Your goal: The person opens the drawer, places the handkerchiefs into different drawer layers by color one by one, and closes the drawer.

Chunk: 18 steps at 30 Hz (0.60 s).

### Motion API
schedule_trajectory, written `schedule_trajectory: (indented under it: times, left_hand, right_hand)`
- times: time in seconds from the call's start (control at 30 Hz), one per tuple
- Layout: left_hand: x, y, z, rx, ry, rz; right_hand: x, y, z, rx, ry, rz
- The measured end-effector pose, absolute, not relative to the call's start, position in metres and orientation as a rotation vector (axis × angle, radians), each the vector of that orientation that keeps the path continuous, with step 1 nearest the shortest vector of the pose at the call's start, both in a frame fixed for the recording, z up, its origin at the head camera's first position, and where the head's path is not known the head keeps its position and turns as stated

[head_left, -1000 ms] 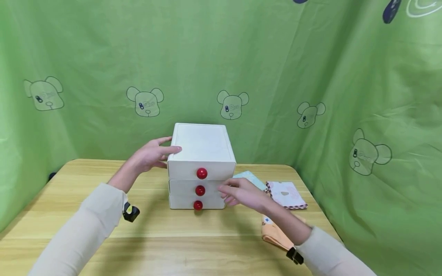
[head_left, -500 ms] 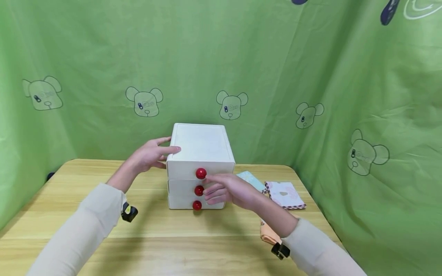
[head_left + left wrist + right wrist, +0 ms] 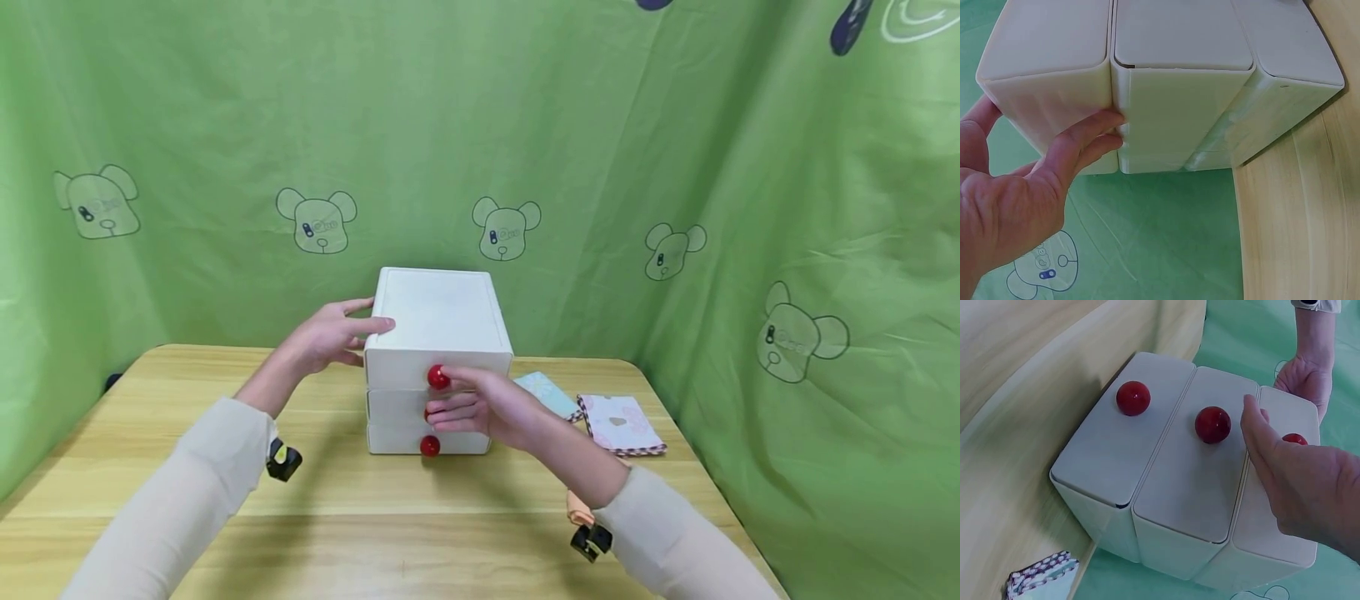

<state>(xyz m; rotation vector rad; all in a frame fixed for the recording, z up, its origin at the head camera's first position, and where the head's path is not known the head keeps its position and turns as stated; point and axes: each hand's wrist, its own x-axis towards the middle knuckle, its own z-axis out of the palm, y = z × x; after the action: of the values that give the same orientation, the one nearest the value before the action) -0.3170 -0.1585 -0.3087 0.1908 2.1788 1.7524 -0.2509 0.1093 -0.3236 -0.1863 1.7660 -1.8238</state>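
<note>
A white three-drawer unit (image 3: 442, 308) stands on the table, its drawers closed and a round red knob on each front. My left hand (image 3: 326, 337) rests on its upper left edge, thumb on top. In the left wrist view the fingers (image 3: 1082, 134) lie along the side wall. My right hand (image 3: 498, 408) is in front of the drawers, with a fingertip right at the top knob (image 3: 435, 379). Its lower fingers stretch across the middle knob (image 3: 428, 414), partly covering it. Below shows the bottom knob (image 3: 430, 446). In the right wrist view, the hand hides much of the top knob (image 3: 1295, 439).
Right of the unit lie a folded light blue cloth (image 3: 546, 393) and a folded white cloth (image 3: 626, 423) with a checked edge. An orange cloth (image 3: 577, 508) is mostly hidden under my right forearm. A green curtain (image 3: 420, 150) surrounds the wooden table (image 3: 360, 533).
My right hand has moved left from the unit's right side to the knobs, and its fingertip has come up to the top one. The left hand stays in place.
</note>
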Motion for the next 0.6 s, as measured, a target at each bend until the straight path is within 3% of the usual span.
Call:
schedule_trajectory:
  times: [0.6]
  left_hand:
    - [-0.3186, -0.1584, -0.3115, 0.162, 2.217, 1.742]
  right_hand:
    - [-0.2555, 0.105, -0.3257, -0.141, 1.657, -1.954]
